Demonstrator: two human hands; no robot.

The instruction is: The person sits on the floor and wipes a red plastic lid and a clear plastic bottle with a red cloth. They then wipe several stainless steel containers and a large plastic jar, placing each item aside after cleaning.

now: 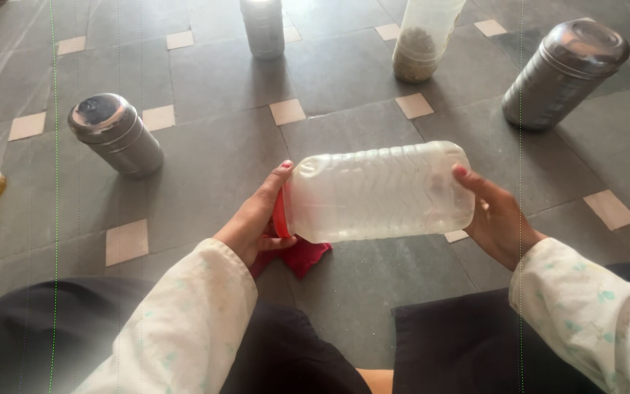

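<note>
Two hands grip a clear ribbed plastic jar (379, 192) sideways: left hand (257, 222) curled around its red lid (280, 213) and red cloth (297, 255), right hand (497, 215) cupping its base, above grey floor tiles (213, 160)

Clear plastic jar (380, 191): ribbed, cloudy walls, looks empty, lying on its side, held above grey tiled floor, centre of view. Long axis runs 9 to 3 o'clock, slightly raised toward 3. Red lid (280, 213) on, at 9 o'clock end; flat base at 3 o'clock end.

Red cloth (299, 255): crumpled, at 7 o'clock of jar, just below lid end, partly hidden by the hand there. Cannot tell whether it rests on floor or is pinched in palm.
</note>
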